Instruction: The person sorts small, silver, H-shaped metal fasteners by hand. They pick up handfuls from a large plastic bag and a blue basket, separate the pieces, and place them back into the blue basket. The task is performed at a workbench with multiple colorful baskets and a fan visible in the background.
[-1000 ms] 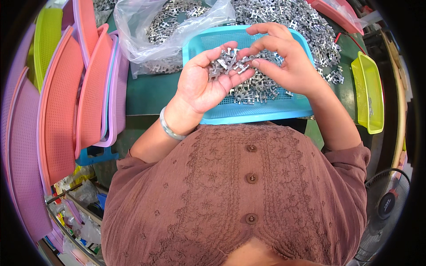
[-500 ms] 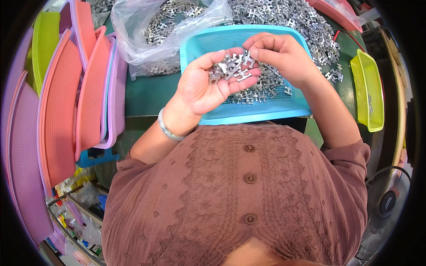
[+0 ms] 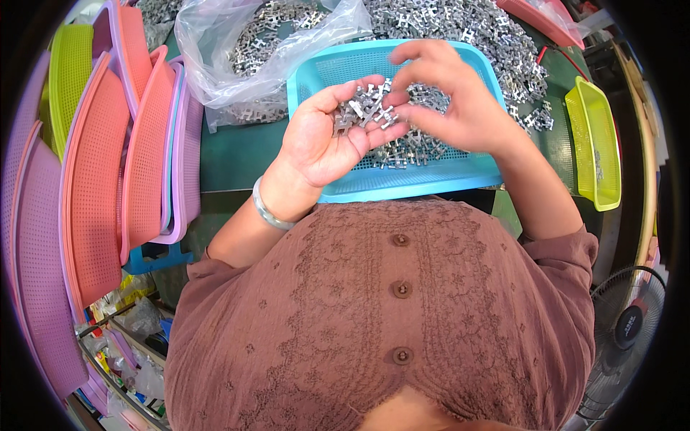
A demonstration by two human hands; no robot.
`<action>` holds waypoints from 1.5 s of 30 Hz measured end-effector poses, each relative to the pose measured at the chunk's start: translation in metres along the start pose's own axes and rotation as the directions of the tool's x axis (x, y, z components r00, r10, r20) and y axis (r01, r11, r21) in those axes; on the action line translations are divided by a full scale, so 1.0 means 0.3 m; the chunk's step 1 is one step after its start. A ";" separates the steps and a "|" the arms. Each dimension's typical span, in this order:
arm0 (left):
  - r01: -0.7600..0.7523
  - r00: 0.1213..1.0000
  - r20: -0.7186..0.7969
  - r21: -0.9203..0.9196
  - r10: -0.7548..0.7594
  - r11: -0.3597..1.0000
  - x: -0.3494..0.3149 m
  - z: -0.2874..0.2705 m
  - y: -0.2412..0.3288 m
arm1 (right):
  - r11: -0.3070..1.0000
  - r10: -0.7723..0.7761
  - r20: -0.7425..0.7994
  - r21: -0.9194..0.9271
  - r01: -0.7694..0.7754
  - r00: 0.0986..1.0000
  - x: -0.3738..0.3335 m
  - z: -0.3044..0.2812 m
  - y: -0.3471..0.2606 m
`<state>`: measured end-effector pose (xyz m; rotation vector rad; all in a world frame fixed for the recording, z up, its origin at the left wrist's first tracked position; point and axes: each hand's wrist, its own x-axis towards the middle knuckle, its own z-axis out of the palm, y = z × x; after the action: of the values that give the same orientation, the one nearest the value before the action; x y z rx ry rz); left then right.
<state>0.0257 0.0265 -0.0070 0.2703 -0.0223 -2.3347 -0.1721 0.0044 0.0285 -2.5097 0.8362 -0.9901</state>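
My left hand (image 3: pixel 315 144), palm up and cupped, carries a small heap of silvery H-shaped metal pieces (image 3: pixel 365 108). Just to its right is my right hand (image 3: pixel 460 97), its thumb and fingers apart, with fingertips at the edge of that heap; I see nothing gripped between them. Both hands are above a blue perforated plastic basket (image 3: pixel 410 191). More of the same metal pieces (image 3: pixel 410 152) lie on the basket's bottom, partly hidden by my hands.
A large heap of metal pieces (image 3: pixel 467 29) covers the far table. A clear plastic bag (image 3: pixel 208 79) lies at the back left. Stacked colored baskets (image 3: pixel 93 194) rise at the left. A yellow-green basket (image 3: pixel 586 144) and a fan (image 3: pixel 625 330) stand at the right.
My right hand's thumb and fingers have spread from a pinch over the heap. My left hand still holds its pieces, nearly in the same place.
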 end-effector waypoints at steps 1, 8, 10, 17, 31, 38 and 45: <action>0.001 1.000 0.006 0.002 -0.001 1.000 0.003 0.001 -0.001 | 0.996 -0.085 0.054 -0.035 0.087 0.995 0.002 0.003 -0.017; 0.050 0.992 0.117 -0.020 -0.048 0.999 0.008 -0.026 0.008 | 0.997 -0.076 0.074 -0.001 0.076 0.994 0.002 0.031 -0.005; 0.041 0.997 0.072 -0.033 -0.039 0.999 0.006 -0.018 0.005 | 0.995 0.003 0.093 0.097 -0.012 0.996 -0.003 0.026 0.008; -0.021 0.998 -0.060 0.025 0.023 0.999 0.003 0.004 -0.001 | 0.845 0.265 0.225 0.413 -0.338 0.938 -0.018 0.006 0.037; -0.039 0.998 -0.043 0.026 0.040 0.999 0.003 0.008 0.000 | 0.718 0.422 0.335 0.444 -0.536 0.843 -0.032 -0.035 0.053; -0.032 0.999 -0.038 0.011 0.032 0.999 -0.003 0.019 -0.006 | 0.958 0.072 0.004 -0.277 -0.068 0.997 -0.040 -0.039 0.073; 0.023 0.999 0.047 0.060 -0.026 0.998 0.002 -0.002 -0.003 | 0.929 0.290 0.174 0.186 -0.320 0.941 0.013 0.011 0.012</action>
<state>0.0247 0.0268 -0.0077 0.2458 -0.1120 -2.3676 -0.1691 -0.0006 0.0264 -2.1570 0.9835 -0.7411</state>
